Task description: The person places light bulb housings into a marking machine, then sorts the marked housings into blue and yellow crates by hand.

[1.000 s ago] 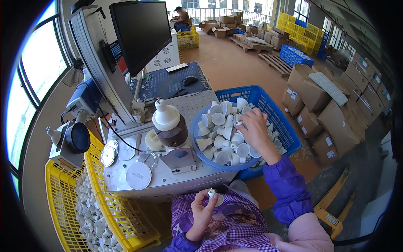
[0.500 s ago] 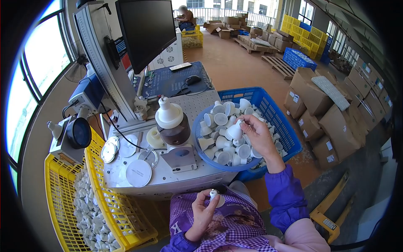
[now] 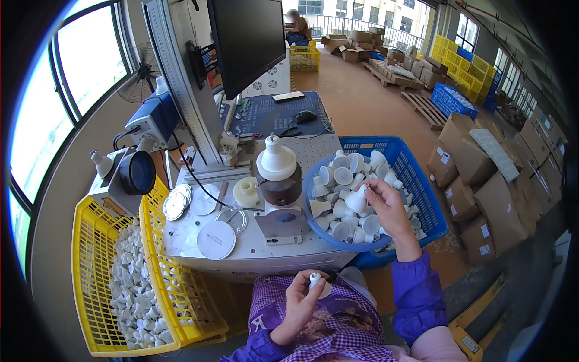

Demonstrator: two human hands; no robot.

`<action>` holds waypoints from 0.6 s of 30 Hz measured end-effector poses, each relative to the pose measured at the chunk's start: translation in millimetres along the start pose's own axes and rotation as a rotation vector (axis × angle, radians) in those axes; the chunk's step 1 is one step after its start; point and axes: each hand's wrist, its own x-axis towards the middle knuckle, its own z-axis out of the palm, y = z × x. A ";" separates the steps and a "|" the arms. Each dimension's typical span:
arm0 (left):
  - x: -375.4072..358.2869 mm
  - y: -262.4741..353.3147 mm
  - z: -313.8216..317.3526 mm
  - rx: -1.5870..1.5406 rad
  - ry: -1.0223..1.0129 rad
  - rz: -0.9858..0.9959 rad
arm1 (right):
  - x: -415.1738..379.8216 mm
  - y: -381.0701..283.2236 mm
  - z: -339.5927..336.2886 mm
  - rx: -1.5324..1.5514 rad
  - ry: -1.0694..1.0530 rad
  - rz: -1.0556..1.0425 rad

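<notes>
My right hand [image 3: 386,205] pinches a white cone-shaped part [image 3: 356,200] by its narrow top, over a round blue basin [image 3: 329,234] heaped with similar white parts. Low in front of my apron, my left hand [image 3: 302,301] holds another white part [image 3: 315,279], its narrow metal-tipped end upward between thumb and fingers. One more white cone [image 3: 276,158] sits upright on a brown round holder [image 3: 281,190] fixed to the machine table. Left of it lie a cream flanged piece [image 3: 245,192] and several flat discs [image 3: 216,239].
A blue crate [image 3: 425,211] stands around the basin. Yellow crates [image 3: 90,326] with white parts stand at the lower left. A monitor [image 3: 250,45], metal column and lens unit [image 3: 137,172] rise from the table. Behind are cartons [image 3: 455,148], pallets and a seated person [image 3: 296,27].
The view has shifted, so the table and crates appear farther right and slightly lower. Both hands still hold their white parts, with little change in their grip.
</notes>
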 end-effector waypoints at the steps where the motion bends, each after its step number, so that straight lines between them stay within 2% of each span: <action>1: 1.7 4.4 0.6 -0.032 0.005 0.018 | 0.4 -0.7 1.4 0.005 0.001 0.005; 3: 8.7 18.2 1.3 -0.064 0.014 0.043 | 1.3 -7.2 5.1 0.019 -0.005 0.006; 7: 40.3 84.8 -3.0 0.345 0.143 0.332 | 7.3 -18.2 11.7 -0.016 -0.017 -0.011; 9: 60.5 130.8 2.9 0.732 0.243 0.772 | 9.0 -27.6 19.0 -0.038 -0.027 -0.027; 14: 115.2 194.1 20.4 0.930 0.322 0.865 | 35.0 -60.8 45.2 0.014 -0.040 -0.204; 16: 126.5 203.2 23.1 1.219 0.265 0.803 | 51.2 -76.5 58.5 -0.011 -0.054 -0.253; 17: 124.7 205.6 21.3 1.216 0.273 0.804 | 58.7 -82.8 65.9 -0.038 -0.067 -0.302; 18: 126.6 212.2 20.3 1.077 0.270 0.786 | 69.1 -87.2 72.5 -0.016 -0.066 -0.316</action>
